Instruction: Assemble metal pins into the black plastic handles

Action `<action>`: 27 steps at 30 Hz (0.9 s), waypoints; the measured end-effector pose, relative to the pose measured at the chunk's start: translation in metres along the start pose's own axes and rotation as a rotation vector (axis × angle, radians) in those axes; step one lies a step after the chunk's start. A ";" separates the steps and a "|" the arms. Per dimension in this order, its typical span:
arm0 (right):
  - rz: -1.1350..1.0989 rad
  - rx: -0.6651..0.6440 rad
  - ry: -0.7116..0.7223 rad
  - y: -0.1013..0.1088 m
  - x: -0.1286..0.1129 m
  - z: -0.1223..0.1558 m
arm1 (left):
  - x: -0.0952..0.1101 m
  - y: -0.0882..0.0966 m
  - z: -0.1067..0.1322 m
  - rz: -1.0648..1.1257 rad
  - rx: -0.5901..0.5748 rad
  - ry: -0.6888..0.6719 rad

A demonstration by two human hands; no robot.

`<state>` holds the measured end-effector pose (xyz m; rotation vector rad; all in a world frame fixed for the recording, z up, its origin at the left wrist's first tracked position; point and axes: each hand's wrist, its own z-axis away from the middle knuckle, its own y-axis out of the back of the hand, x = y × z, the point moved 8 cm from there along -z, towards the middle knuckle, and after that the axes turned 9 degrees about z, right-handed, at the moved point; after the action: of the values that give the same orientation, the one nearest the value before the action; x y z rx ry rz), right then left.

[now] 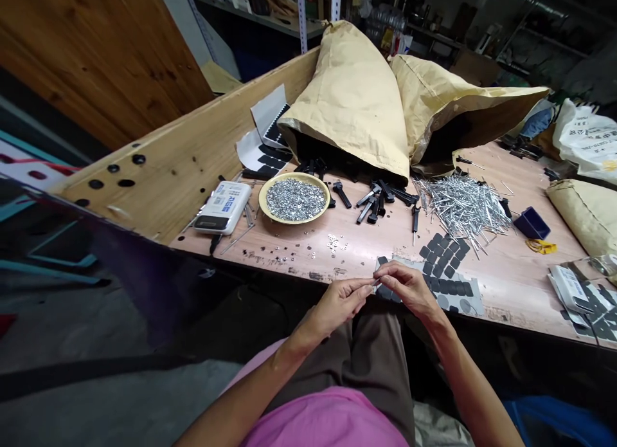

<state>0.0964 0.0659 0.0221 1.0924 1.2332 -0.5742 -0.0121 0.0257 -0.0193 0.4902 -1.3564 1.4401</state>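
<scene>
My left hand (343,300) and my right hand (409,286) meet at the table's near edge, fingertips pinched together on a thin metal pin (375,282). Both hands hover over a grey sheet of black rubber pads (446,280). Beyond them lies a heap of loose metal pins (460,206) and a yellow bowl (294,199) filled with small silver nuts. Several black handled parts (378,199) spill out of a brown paper sack (354,100). A few tiny nuts (332,243) are scattered on the wood in front of the bowl.
A white boxed device (224,206) sits left of the bowl. A second brown sack (453,103) lies behind the pins. A small blue tray (531,224) and yellow rubber bands (540,246) are at right. More pad sheets (585,302) lie far right. A wooden board walls the table's left side.
</scene>
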 end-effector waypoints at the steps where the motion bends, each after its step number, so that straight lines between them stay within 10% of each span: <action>1: -0.018 -0.011 -0.020 -0.001 0.002 0.000 | -0.005 -0.002 0.000 0.028 -0.042 0.060; 4: -0.052 0.005 -0.086 -0.003 0.008 0.002 | -0.015 -0.005 -0.001 0.040 -0.098 0.148; 11: 0.139 0.276 -0.013 0.001 0.008 0.006 | 0.021 0.009 0.008 -0.391 0.290 -0.455; 27: -0.029 0.168 -0.019 -0.001 0.006 0.005 | 0.002 -0.005 -0.004 -0.087 -0.017 -0.108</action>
<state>0.0992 0.0624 0.0161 1.2078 1.2019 -0.7185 -0.0070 0.0290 -0.0168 0.6160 -1.4143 1.3462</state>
